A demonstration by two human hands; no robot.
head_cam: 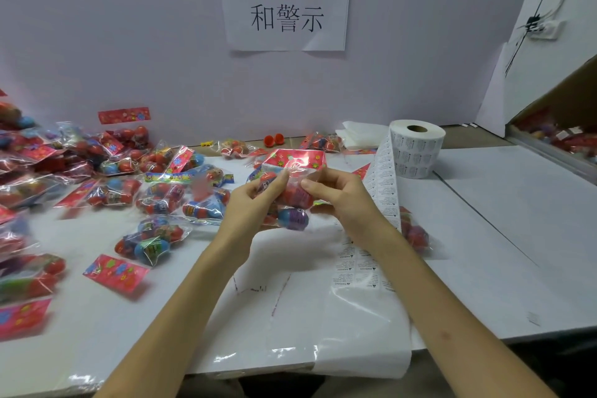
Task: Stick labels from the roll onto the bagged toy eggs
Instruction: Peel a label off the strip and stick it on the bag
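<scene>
Red-topped bag of eggs (292,160) is held above the table (484,236), long axis nearly upright, red card up and away; left hand (255,200) and right hand (339,200) pinch its sides with curled fingers.

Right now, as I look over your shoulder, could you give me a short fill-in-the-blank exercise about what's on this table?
1. The left hand and right hand hold one bag of toy eggs with a ____ header card.
2. The label roll stands on the table to the ____ of the hands.
3. The pile of other bags lies on the table's ____ side.
Missing words: red; right; left.
</scene>
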